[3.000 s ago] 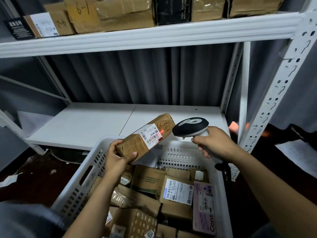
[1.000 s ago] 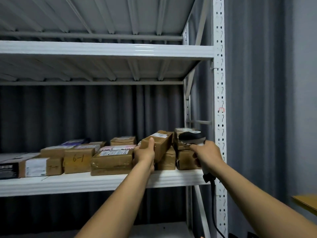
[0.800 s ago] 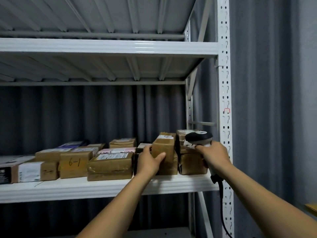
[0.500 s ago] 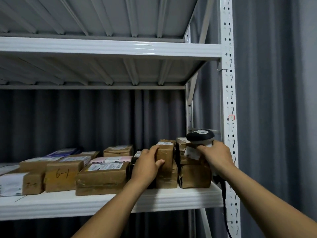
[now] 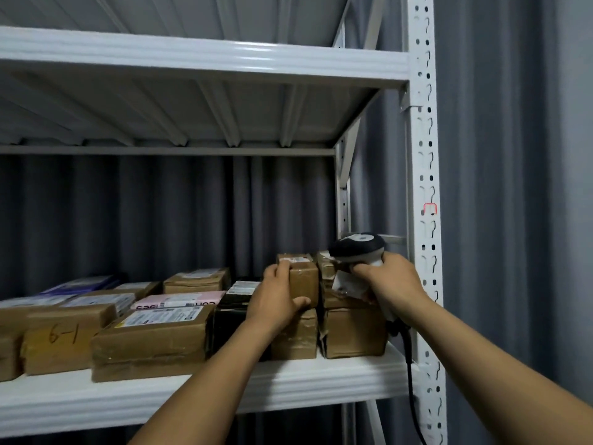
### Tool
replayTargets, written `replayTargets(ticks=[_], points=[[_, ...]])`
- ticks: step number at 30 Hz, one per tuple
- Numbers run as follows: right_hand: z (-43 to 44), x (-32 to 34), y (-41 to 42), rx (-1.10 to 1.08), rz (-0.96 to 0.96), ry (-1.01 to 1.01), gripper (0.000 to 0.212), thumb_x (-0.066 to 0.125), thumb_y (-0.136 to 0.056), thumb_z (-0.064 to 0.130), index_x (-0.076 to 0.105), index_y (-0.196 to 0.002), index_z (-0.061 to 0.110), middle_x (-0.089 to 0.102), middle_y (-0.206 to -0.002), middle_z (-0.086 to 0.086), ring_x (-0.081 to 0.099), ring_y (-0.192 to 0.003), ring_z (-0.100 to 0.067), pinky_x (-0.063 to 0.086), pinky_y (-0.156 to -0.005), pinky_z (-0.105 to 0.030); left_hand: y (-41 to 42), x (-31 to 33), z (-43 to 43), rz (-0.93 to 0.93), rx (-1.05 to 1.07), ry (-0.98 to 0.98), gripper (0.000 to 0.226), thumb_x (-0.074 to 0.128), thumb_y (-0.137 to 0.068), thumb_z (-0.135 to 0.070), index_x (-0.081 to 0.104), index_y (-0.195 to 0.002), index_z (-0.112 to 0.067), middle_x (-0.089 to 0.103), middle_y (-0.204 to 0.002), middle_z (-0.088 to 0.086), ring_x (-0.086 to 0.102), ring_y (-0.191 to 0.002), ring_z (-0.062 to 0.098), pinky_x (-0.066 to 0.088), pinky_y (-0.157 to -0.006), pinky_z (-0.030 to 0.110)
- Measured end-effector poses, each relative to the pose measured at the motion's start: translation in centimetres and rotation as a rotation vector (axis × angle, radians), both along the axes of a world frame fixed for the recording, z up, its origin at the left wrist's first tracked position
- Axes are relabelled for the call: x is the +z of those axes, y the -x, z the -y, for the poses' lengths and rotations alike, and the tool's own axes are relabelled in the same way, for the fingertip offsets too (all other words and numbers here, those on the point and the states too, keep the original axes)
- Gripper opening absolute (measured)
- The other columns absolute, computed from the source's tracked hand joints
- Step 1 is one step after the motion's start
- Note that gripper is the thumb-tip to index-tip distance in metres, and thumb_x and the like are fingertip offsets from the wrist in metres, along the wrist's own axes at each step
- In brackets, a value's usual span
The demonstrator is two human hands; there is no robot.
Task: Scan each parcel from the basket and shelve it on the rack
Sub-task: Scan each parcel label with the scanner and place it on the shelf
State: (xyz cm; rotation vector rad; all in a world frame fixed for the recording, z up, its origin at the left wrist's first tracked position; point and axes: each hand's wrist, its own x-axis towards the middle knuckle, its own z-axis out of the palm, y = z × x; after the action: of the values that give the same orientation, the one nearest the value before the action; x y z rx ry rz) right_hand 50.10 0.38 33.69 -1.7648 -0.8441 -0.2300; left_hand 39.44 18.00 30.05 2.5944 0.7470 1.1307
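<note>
A white metal rack (image 5: 423,155) fills the view, its pierced upright running down the three o'clock side. A grey curtain (image 5: 513,187) hangs behind it and to the right. One shelf (image 5: 96,403) crosses from nine o'clock to four o'clock, and brown parcels sit along it in a row. Among them are a box marked "6-1" (image 5: 61,345) at eight o'clock, a wide brown box (image 5: 150,345) beside it, a pink parcel (image 5: 179,301) behind that, and a black box (image 5: 231,316) near centre.

Just right of centre, the parcel (image 5: 303,274) stands on top of a lower brown parcel (image 5: 295,338), close against a stack of two boxes (image 5: 353,332) at its three o'clock side. The left hand (image 5: 272,303) grips this parcel, fingers curled over its top edge and thumb pressed along its front lower edge. The right hand (image 5: 391,281) is wrapped around the handle of a scanner (image 5: 357,247), whose dark head points toward nine o'clock, level with the stack's top. The scanner's black cable (image 5: 412,396) drops toward five o'clock.
</note>
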Motion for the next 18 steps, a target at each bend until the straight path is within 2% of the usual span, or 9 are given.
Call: replayTargets(ticks=[2,5,9,11,16,18], points=[[0.1,0.2,0.0,-0.011,0.007,-0.005,0.017,0.069,-0.080,0.033,0.067,-0.084,0.017,0.072,-0.087,-0.007,0.068,-0.081,-0.026,0.057,-0.077,-0.041,-0.1,-0.1,-0.1,-0.022,-0.017,-0.008,0.077,0.079,-0.075,-0.034,0.035,-0.137,-0.021,0.038,-0.142,0.008,0.051,-0.121,0.032,0.045,-0.099,0.039],[0.0,0.2,0.2,-0.020,0.001,-0.005,0.021,0.069,-0.079,0.035,0.069,-0.088,0.015,0.072,-0.088,-0.006,0.068,-0.080,-0.026,0.057,-0.076,-0.041,-0.1,0.0,-0.1,-0.022,-0.036,-0.004,0.077,0.079,-0.076,-0.027,0.035,-0.140,-0.020,0.039,-0.143,0.008,0.048,-0.124,0.031,0.041,-0.102,0.036],[0.2,0.1,0.7,0.010,-0.037,-0.005,0.019,0.069,-0.077,0.034,0.067,-0.078,0.015,0.073,-0.071,-0.005,0.071,-0.062,-0.026,0.059,-0.072,-0.048,0.2,0.4,0.0,-0.021,-0.055,0.015,0.069,0.074,-0.081,-0.022,0.038,-0.139,-0.021,0.043,-0.142,0.008,0.048,-0.125,0.027,0.039,-0.101,0.033],[0.4,0.1,1.0,0.021,-0.039,0.002,0.019,0.069,-0.077,0.034,0.067,-0.078,0.016,0.073,-0.069,-0.005,0.071,-0.060,-0.026,0.059,-0.071,-0.049,0.5,0.6,0.3,-0.025,-0.052,0.015,0.062,0.071,-0.084,-0.021,0.039,-0.138,-0.020,0.044,-0.141,0.008,0.048,-0.124,0.026,0.039,-0.100,0.033],[1.6,0.5,2.7,0.005,-0.005,0.005,0.015,0.068,-0.079,0.032,0.065,-0.079,0.018,0.073,-0.076,-0.007,0.071,-0.064,-0.025,0.060,-0.071,-0.046,2.5,1.5,1.3,-0.083,-0.019,-0.014,0.061,0.066,-0.088,-0.025,0.036,-0.141,-0.021,0.037,-0.144,0.011,0.049,-0.123,0.031,0.043,-0.102,0.039],[2.1,0.5,3.8,-0.022,0.010,0.009,0.017,0.067,-0.078,0.035,0.065,-0.081,0.019,0.073,-0.081,-0.008,0.070,-0.072,-0.028,0.059,-0.075,-0.045,3.8,1.8,1.9,-0.099,0.011,-0.032,0.061,0.065,-0.089,-0.027,0.035,-0.142,-0.023,0.036,-0.144,0.010,0.050,-0.122,0.032,0.044,-0.100,0.040]])
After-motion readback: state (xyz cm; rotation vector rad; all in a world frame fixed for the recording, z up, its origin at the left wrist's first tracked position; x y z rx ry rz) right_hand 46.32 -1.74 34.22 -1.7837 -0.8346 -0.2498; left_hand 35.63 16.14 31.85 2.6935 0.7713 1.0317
